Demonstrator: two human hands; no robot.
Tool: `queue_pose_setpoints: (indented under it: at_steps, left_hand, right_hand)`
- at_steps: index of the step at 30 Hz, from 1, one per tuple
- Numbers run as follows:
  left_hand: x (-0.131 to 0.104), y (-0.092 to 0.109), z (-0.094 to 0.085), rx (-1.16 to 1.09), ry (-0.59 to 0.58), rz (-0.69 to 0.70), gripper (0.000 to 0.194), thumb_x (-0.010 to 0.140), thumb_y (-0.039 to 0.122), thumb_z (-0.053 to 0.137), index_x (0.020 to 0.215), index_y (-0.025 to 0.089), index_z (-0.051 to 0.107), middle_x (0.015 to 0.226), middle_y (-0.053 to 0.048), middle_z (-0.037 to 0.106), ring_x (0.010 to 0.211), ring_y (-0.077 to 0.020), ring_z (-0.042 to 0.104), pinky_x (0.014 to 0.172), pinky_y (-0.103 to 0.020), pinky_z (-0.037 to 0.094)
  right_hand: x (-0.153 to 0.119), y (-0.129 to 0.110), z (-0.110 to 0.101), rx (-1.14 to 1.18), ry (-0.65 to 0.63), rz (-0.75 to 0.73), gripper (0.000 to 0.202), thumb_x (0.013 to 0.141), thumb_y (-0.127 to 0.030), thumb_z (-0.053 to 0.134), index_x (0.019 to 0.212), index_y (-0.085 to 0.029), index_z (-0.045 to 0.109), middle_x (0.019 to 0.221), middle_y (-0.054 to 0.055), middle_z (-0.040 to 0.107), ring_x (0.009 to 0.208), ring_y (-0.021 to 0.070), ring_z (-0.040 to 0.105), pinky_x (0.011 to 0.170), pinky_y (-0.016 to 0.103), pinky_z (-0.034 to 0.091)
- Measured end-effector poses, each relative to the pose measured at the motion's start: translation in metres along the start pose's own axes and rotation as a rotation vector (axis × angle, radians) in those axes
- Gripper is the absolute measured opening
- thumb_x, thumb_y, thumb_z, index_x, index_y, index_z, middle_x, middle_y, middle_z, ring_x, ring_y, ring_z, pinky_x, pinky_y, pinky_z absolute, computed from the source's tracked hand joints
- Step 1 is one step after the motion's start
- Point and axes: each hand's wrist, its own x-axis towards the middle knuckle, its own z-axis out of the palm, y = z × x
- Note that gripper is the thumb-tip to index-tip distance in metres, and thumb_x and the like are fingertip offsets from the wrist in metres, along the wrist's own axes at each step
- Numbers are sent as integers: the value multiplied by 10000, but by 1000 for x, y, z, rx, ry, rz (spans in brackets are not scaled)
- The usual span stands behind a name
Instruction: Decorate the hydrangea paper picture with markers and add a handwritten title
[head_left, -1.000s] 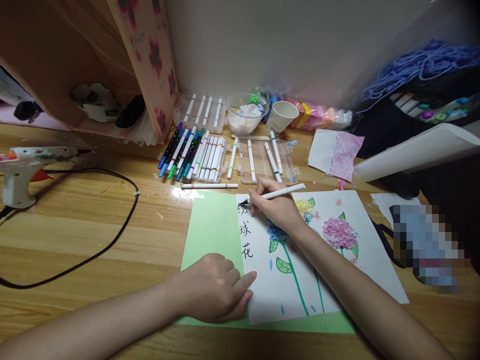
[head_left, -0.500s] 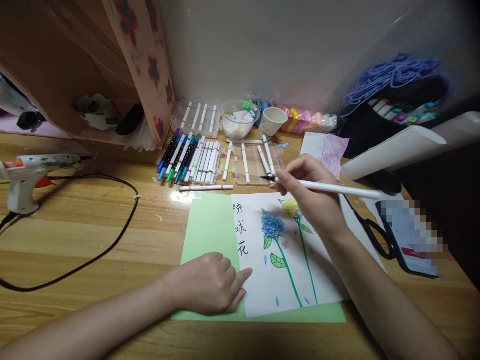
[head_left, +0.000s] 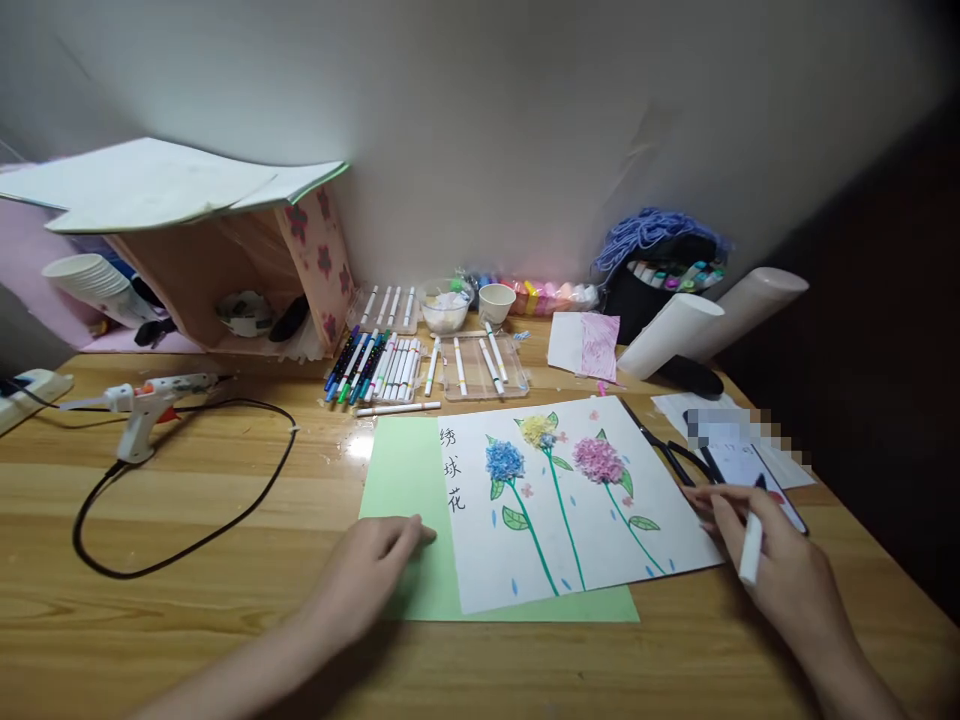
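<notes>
A white sheet [head_left: 480, 570] with three stemmed flowers in blue, yellow and pink, and black handwritten characters, lies over a green sheet [head_left: 405, 450]. Over the green sheet's lower left is my left hand [head_left: 375, 565], holding nothing, with a finger pointing right and the others partly hidden. At the white sheet's right edge, my right hand [head_left: 780, 560] holds a white brush pen [head_left: 750, 548] between its fingers, dark tip upward. Its fingertips are close to the sheet's edge and the black-handled scissors [head_left: 679, 460]. Whether they touch either, I cannot tell.
Several markers [head_left: 375, 365] lie behind the sheets, near a clear bowl [head_left: 446, 308] and paper cup [head_left: 496, 300]. A glue gun [head_left: 146, 410] with looping cord is at left. A phone [head_left: 739, 470] and paper rolls [head_left: 671, 335] are at right.
My right hand has moved from above the flowers to the right edge with the brush pen, uncovering the pink flower. My left hand has shifted left off the white sheet. The view has widened.
</notes>
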Motion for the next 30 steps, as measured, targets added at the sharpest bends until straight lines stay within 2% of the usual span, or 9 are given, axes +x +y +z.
queue_pose_setpoints:
  at_steps: [2, 5, 7, 9, 11, 14, 19, 25, 30]
  left_hand:
    - [-7, 5, 0, -233, -54, -199, 429, 896, 400, 353, 888, 171, 716, 684, -55, 658, 567, -147, 532, 458, -222, 371]
    - [-8, 15, 3, -530, -195, -408, 441, 831, 455, 435, 1020, 130, 665, 471, 59, 378, 428, -89, 289, 397, -196, 207]
    - [-4, 22, 8, -633, -253, -496, 481, 796, 478, 493, 1070, 104, 623, 461, 102, 232, 423, -74, 174, 404, -202, 137]
    - [2, 28, 14, -634, -259, -540, 470, 767, 487, 543, 1014, 94, 619, 464, 108, 231, 430, -68, 154, 416, -208, 119]
    - [9, 31, 20, -558, -250, -488, 419, 757, 488, 563, 899, 100, 628, 491, 80, 349, 446, -69, 246, 437, -203, 180]
    - [15, 30, 28, -422, -214, -329, 391, 764, 493, 554, 766, 109, 626, 636, 7, 531, 572, -112, 419, 517, -214, 292]
    - [14, 21, 27, -337, -160, -243, 388, 789, 487, 522, 730, 119, 632, 696, -10, 593, 647, -152, 469, 561, -227, 316]
    - [15, 7, 3, -352, -73, -174, 430, 779, 539, 509, 686, 131, 608, 654, -4, 568, 627, -145, 465, 565, -225, 338]
    - [31, -4, -29, -330, 81, -98, 473, 749, 582, 536, 556, 150, 524, 575, 10, 483, 595, -133, 426, 568, -232, 338]
  right_hand:
    - [-9, 12, -2, -5, -2, 79, 146, 736, -455, 548, 849, -363, 563, 960, 105, 697, 841, 336, 669, 704, 460, 487]
    - [-20, 17, 0, -42, 12, 100, 173, 700, -488, 552, 831, -377, 576, 887, 93, 711, 829, 359, 662, 661, 474, 477]
    - [-25, 16, 1, -65, 27, 98, 211, 700, -512, 541, 833, -353, 581, 874, 84, 711, 814, 351, 663, 637, 455, 480]
    - [-28, 15, 2, -64, 27, 103, 264, 698, -525, 547, 848, -311, 585, 866, 77, 706, 792, 328, 667, 626, 422, 489]
    - [-28, 17, 4, -11, 23, 104, 319, 671, -530, 580, 849, -266, 588, 855, 74, 699, 774, 302, 667, 635, 390, 501]
    - [-24, 27, 10, 124, 32, 112, 387, 604, -539, 642, 819, -225, 573, 817, 70, 686, 769, 277, 660, 672, 370, 508]
    - [-22, 38, 20, 311, 5, 124, 388, 540, -481, 725, 761, -221, 541, 734, 32, 647, 711, 238, 634, 645, 344, 510]
    - [-23, 23, 24, 502, 7, 83, 392, 485, -429, 781, 681, -226, 510, 680, 8, 619, 657, 212, 613, 610, 321, 517]
    - [-5, -19, 28, 522, 15, -85, 389, 532, -443, 769, 652, -223, 472, 736, 18, 603, 778, 225, 620, 706, 330, 513]
